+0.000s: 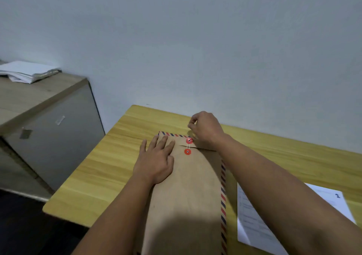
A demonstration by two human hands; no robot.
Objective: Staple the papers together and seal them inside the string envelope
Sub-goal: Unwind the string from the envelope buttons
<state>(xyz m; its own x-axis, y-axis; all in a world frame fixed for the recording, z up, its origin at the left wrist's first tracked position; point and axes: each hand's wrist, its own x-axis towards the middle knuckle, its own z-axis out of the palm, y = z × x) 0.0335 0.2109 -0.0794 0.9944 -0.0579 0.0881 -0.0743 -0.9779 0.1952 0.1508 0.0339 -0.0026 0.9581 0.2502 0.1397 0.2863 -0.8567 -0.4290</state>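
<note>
A brown string envelope [188,192] with a red and blue striped border lies lengthwise on the yellow wooden table [109,168], its flap folded down at the far end. Two red discs sit there, one on the flap [189,140] and one just below it [187,152], with a thin white string running between them. My left hand [155,158] presses flat on the envelope, fingers straight, left of the discs. My right hand [205,128] hovers past the flap's far right and pinches the string's end between thumb and fingertips.
A white printed sheet [252,219] lies on the table to the right, partly under my right forearm. A grey cabinet [52,129] with a wooden top stands at the left and carries a stack of papers [25,71]. A plain wall rises behind.
</note>
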